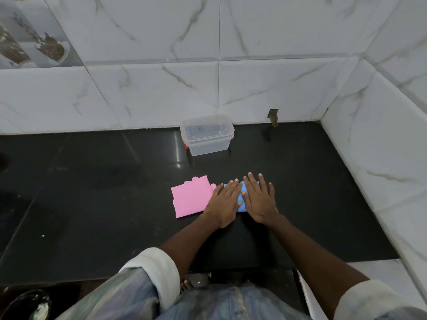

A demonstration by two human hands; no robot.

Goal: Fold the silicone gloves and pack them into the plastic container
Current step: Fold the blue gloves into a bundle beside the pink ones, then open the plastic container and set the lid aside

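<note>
From my seat at the feed, the far left of the black countertop (92, 204) is bare dark stone, with a white marble-tiled wall (161, 88) rising behind it. Moving right, I see the pink glove (190, 197) lying flat and folded into a rough rectangle, its scalloped edge pointing toward the wall. Its right edge meets the left hand (223, 202), which lies palm down with fingers spread wide and straight, gripping nothing, just pressing flat. Beneath that hand and showing in the gap between both hands is the blue glove (241, 200), mostly covered, so I cannot tell how many folds it has. Just beside it, the right hand (260, 197) is also laid flat and open, fingers extended toward the wall, pressing on the blue glove's right part. Farther back, near the wall and well apart from the gloves, stands the clear plastic container (208, 138) with its lid on and small orange clips at its sides. On the right, a second tiled wall (369, 158) closes off the corner. Rolled-up pale sleeves (159, 271) show at the bottom.
</note>
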